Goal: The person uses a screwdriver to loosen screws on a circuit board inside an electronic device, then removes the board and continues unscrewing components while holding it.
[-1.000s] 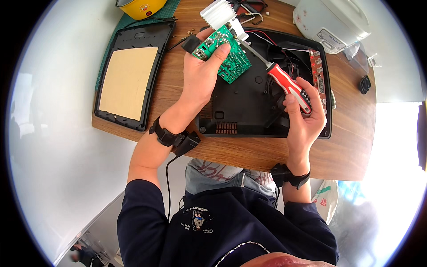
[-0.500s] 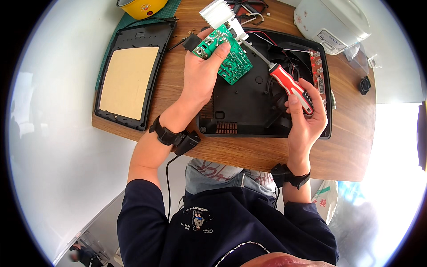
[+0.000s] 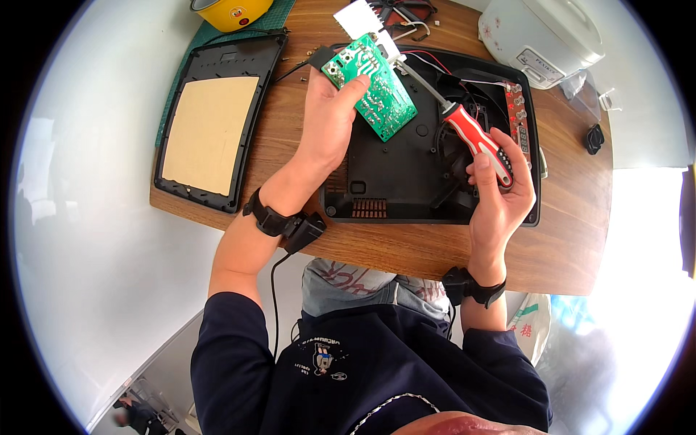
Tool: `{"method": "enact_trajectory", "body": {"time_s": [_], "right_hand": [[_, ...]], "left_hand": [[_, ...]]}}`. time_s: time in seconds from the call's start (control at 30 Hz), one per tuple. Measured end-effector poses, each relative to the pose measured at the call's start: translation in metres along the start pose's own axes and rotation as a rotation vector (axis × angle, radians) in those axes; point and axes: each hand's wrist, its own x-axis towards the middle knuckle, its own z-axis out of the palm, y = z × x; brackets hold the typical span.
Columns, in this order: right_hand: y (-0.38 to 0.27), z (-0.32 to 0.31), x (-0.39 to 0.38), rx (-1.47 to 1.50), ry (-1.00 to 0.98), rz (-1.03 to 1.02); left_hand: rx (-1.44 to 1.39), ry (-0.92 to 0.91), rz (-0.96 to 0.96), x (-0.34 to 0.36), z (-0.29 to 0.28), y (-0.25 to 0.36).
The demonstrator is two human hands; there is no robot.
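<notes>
My left hand [image 3: 330, 116] grips a green circuit board [image 3: 383, 103] by its left edge, solder side up, thumb pressed on its face. A white finned heat sink [image 3: 355, 19] sticks out past the board's far end. In my right hand [image 3: 503, 190] is a red and white screwdriver [image 3: 475, 133], its shaft slanting up and left. The screwdriver's tip is close to the board's far right corner; whether it touches anything there I cannot tell. Below both hands lies an open black appliance housing [image 3: 391, 177], with red and white wires running inside it.
To the left lies a black cover panel [image 3: 210, 134] with a tan sheet, partly over a green cutting mat [image 3: 176, 94]. A yellow pot [image 3: 230, 13] and a white rice cooker [image 3: 540, 40] stand at the back. A small black part [image 3: 594, 139] is at the right.
The circuit board has tilted and shifted slightly right in my left hand, and the heat sink has moved with it. My right hand and the screwdriver have moved only slightly.
</notes>
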Motion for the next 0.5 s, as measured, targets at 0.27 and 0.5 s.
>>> {"method": "enact_trajectory", "body": {"time_s": [0.27, 0.5], "right_hand": [[0.0010, 0.0003, 0.0014, 0.002, 0.007, 0.000], [0.0016, 0.0002, 0.0024, 0.005, -0.003, 0.004]], "left_hand": [[0.093, -0.029, 0.215, 0.0011, 0.0044, -0.0019], [0.143, 0.009, 0.257, 0.0002, 0.0010, -0.0037]]}}
